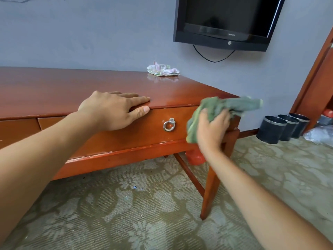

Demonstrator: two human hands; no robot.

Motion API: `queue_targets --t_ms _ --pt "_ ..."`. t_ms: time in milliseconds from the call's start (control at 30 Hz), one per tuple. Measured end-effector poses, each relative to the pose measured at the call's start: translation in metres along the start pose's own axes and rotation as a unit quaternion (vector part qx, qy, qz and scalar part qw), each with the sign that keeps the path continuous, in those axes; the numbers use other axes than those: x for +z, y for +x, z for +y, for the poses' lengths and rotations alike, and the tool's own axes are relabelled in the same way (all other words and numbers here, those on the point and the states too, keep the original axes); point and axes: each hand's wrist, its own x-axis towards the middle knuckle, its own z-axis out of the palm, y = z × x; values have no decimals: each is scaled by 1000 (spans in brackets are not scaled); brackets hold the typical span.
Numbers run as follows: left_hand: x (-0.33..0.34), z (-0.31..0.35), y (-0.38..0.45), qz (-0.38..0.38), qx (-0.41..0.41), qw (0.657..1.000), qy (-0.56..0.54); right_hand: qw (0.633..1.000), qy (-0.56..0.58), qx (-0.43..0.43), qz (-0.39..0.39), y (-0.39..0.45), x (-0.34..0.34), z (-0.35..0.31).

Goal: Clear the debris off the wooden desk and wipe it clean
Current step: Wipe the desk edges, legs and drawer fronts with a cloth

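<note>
The reddish wooden desk [54,87] fills the left and middle of the head view. My left hand [111,110] lies flat on its front edge, fingers straight on the top and the thumb against the drawer front. My right hand [210,129] grips a crumpled green cloth [230,105] and holds it against the desk's front right corner, beside the drawer's metal ring pull [169,125]. A crumpled pale wrapper [163,69] lies on the desk top at the back, near the wall.
A black TV [227,20] hangs on the grey wall above the desk's right end, its cable looping below. Three black cylindrical bins [282,128] stand on the patterned carpet to the right. A red object [196,157] sits under the desk. A wooden door frame [317,78] rises at far right.
</note>
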Motion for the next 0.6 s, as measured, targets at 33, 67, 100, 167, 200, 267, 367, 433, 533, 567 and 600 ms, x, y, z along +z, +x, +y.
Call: queue_targets --t_ms 33,67,100,167,200,267,367,433,533,567,600 --pt "-1 1 0 -1 -3 1000 -1 996 -24 -81 -29 -30 7 -3" --pt "-1 1 -1 -4 -7 1000 -4 986 -42 -145 -65 -56 12 -5" --pt "0 1 0 -5 -12 1000 -8 977 -51 -188 -91 -73 15 -7" --pt "0 -2 1 -3 -23 999 -25 966 -55 -225 -114 -79 15 -12" --pt "-1 -3 2 0 -33 999 -39 961 -68 -244 -112 -76 10 -16" --pt "-2 -5 4 3 -52 996 -73 926 -89 -349 -115 -74 0 -22" --pt "-7 -5 0 12 -66 989 -129 849 -131 -478 -183 -80 4 -35" --pt "-10 -10 -9 25 -64 988 -137 848 -193 -461 -177 -86 12 -38" --pt "-11 -42 -41 26 -73 995 -69 920 -211 -315 -100 -91 21 -42" --pt "-12 -57 -56 20 -81 996 -41 943 -199 -252 -82 -96 26 -49" --pt "-14 -70 -71 12 -90 996 -23 961 -188 -192 -71 -106 32 -60"
